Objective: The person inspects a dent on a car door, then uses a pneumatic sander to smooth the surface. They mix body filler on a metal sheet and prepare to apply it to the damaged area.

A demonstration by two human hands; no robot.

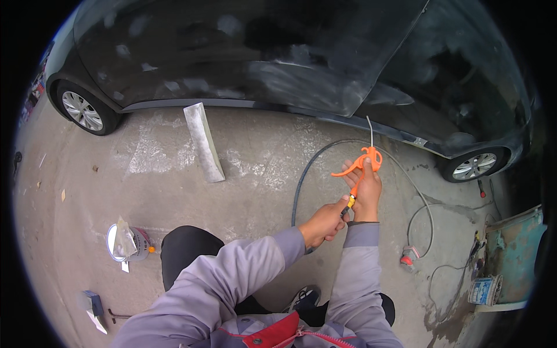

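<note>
My right hand [368, 196] is closed round the handle of an orange air blow gun [371, 153]. The gun's thin metal nozzle points toward the dark car [290, 81], and its trigger lever sticks out to the left. Just below, my left hand [326, 224] grips the yellow and black hose coupling [349, 204] at the base of the handle. The two hands are close together. From around the coupling a dark air hose [299, 188] runs off in a loop over the floor; part of it is hidden by my left hand and sleeve.
A long pale board [203, 142] lies by the car's sill. To the left stand a can [139, 243] and a blue box [90, 303]. A red and grey sander [409, 258] sits at right, near a bucket [485, 290] and a worn green cabinet [513, 249].
</note>
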